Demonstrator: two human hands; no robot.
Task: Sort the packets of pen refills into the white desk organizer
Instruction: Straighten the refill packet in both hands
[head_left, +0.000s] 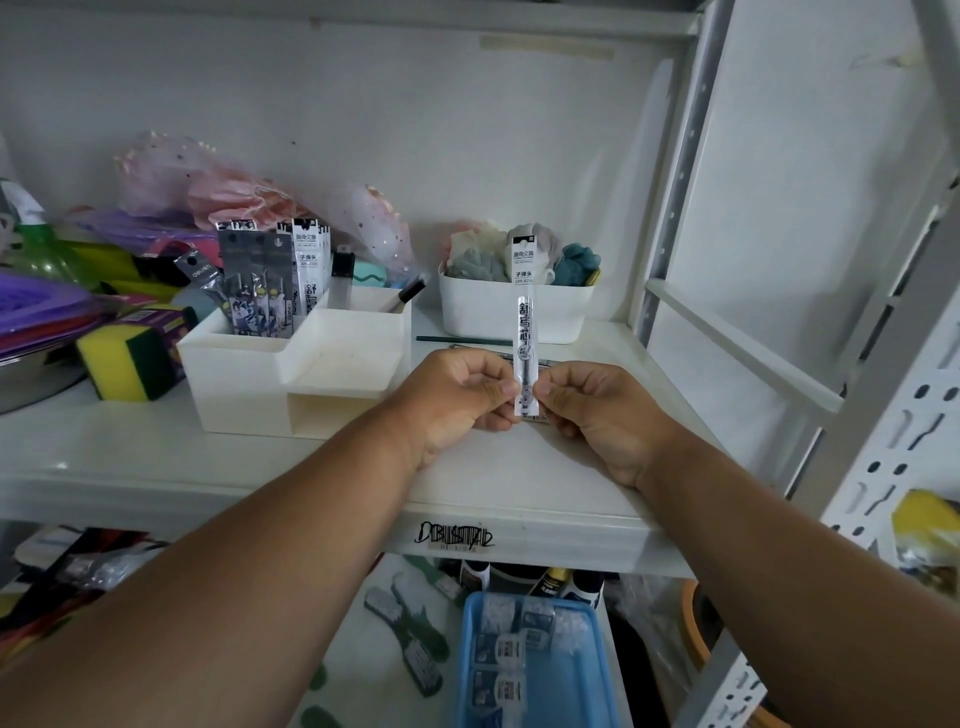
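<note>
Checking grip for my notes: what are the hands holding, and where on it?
Both the left hand and right hand pinch one upright refill packet at its lower end.

Refill packet (524, 332) lower end hidden behind fingertips (506, 388); print unreadable.

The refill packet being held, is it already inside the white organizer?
No, both the left hand and right hand pinch the refill packet upright, right of the white organizer.
</note>
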